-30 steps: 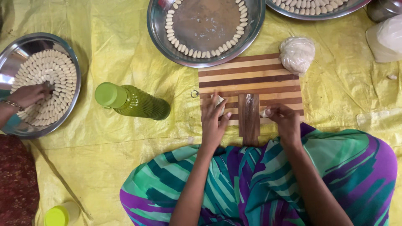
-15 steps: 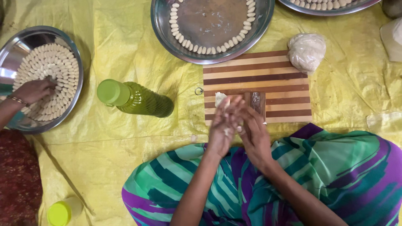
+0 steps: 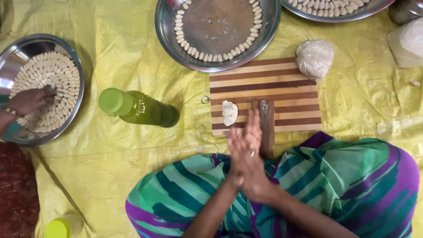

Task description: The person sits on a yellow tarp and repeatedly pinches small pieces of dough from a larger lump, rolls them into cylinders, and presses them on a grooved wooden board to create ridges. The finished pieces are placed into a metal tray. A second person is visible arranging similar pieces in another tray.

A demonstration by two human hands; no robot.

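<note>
— Both hands have come off the board since a second ago; back then they were spread apart on the ridged strip, now the left hand (image 3: 238, 152) and right hand (image 3: 252, 165) meet palm to palm over the lap.

— Are the fingers (image 3: 253, 128) open?

— Straight and flat, pressed together. Whether a bit of dough sits between the palms, I cannot tell. If one does, light even pressure with the palms kept flat should roll it smooth, I'd judge.

— What lies around them?

— A small dough piece (image 3: 229, 112) rests on the striped wooden board (image 3: 264, 81), just left of the dark ridged strip (image 3: 265, 125). A bigger dough ball (image 3: 314, 58) sits at the far right corner. Beyond, a steel plate (image 3: 269, 26) holds shaped pieces. A green bottle (image 3: 139, 108) lies left; further left another person's hand (image 3: 28, 100) touches pieces in a second plate (image 3: 17, 48).
</note>
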